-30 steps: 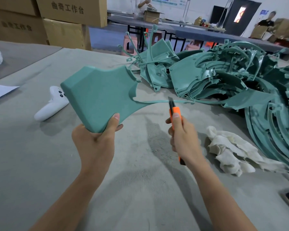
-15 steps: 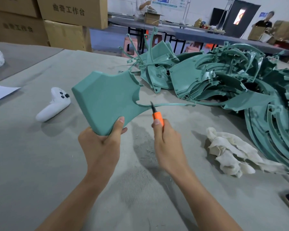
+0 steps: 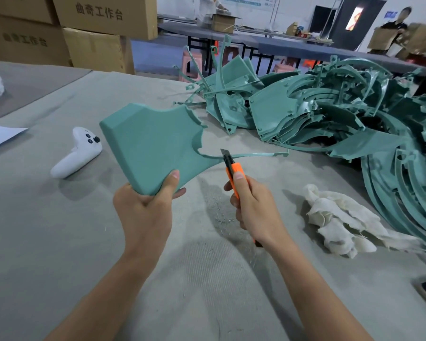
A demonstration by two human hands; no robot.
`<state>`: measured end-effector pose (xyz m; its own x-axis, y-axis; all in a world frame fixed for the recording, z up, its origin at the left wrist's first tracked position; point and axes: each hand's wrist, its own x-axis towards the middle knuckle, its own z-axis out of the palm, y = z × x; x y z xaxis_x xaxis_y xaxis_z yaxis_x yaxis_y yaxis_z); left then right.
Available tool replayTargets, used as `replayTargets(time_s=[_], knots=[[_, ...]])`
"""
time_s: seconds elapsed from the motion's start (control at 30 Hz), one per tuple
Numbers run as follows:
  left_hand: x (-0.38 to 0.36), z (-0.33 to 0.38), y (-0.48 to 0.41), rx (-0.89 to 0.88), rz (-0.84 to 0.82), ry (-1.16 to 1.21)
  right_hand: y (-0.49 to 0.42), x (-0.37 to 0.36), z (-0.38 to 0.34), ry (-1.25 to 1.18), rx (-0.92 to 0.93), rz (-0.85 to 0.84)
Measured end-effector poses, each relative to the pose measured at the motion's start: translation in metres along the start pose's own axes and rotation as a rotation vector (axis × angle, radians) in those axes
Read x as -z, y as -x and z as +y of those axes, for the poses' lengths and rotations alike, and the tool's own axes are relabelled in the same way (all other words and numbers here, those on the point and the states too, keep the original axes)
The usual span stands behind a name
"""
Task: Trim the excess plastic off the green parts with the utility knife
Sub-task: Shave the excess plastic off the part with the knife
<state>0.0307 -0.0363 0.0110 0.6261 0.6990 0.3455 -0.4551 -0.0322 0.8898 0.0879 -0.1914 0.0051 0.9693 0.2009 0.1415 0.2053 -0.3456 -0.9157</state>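
A left hand (image 3: 145, 212) grips the bottom corner of a flat green part (image 3: 153, 146), thumb on its face, holding it up at the hand's 12 o'clock above a grey table (image 3: 47, 242). At the part's 4 o'clock, a right hand (image 3: 253, 210) is wrapped round an orange utility knife (image 3: 234, 171), its blade touching a thin plastic strip (image 3: 256, 155) that trails toward 3 o'clock. The left fingers are hidden behind the part, and the right palm covers most of the knife's handle.
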Motion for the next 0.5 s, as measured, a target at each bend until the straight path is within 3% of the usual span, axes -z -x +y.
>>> replayTargets(time_s=[0.2,0.3,0.5], knots=[[0.009,0.008,-0.012,-0.03,0.108,0.123,-0.011,0.045,0.02,0.01,-0.173,0.204],[0.006,0.005,-0.01,-0.006,0.115,0.088,-0.006,0.048,0.019,-0.036,-0.042,0.282],[0.005,0.003,-0.008,-0.001,0.101,0.05,-0.001,0.018,0.005,0.175,0.126,0.263]])
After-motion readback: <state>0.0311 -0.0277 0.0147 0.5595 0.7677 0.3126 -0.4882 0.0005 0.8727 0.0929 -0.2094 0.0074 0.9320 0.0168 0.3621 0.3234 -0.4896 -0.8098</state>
